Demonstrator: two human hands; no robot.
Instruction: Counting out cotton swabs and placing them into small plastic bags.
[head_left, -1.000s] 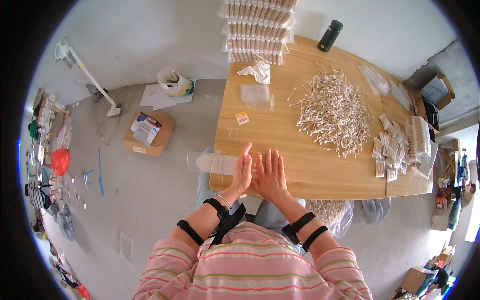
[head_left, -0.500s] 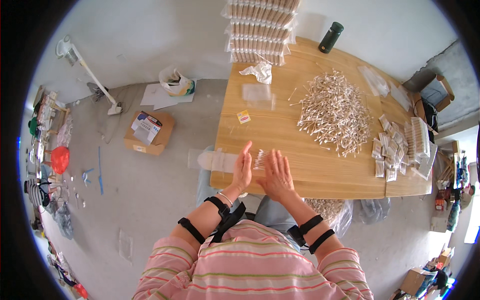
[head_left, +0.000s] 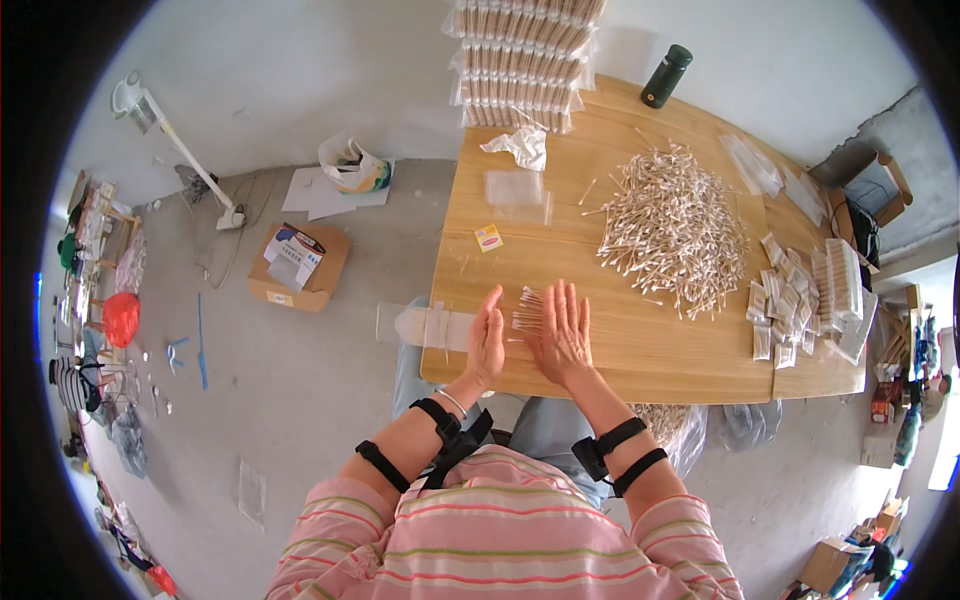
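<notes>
1. A small bunch of cotton swabs (head_left: 526,314) lies on the table (head_left: 640,362) between the hands; the right hand (head_left: 562,332) hides part of it, its fingers straight, not curled around anything.
2. The left hand (head_left: 487,341) is open edge-on, grasping nothing.
3. Nearby: yellow card (head_left: 488,238), plastic sheets (head_left: 515,189).
4. Rightward: loose swab pile (head_left: 675,230), small packets (head_left: 785,300).

Left of the small swab bundle (head_left: 526,313), the left hand (head_left: 487,345) stands roughly on edge, palm inward, fingers extended together. The right hand (head_left: 562,335) meets the bundle's right end, fingers straight; both forearms (head_left: 607,415) reach from nearer the body.
</notes>
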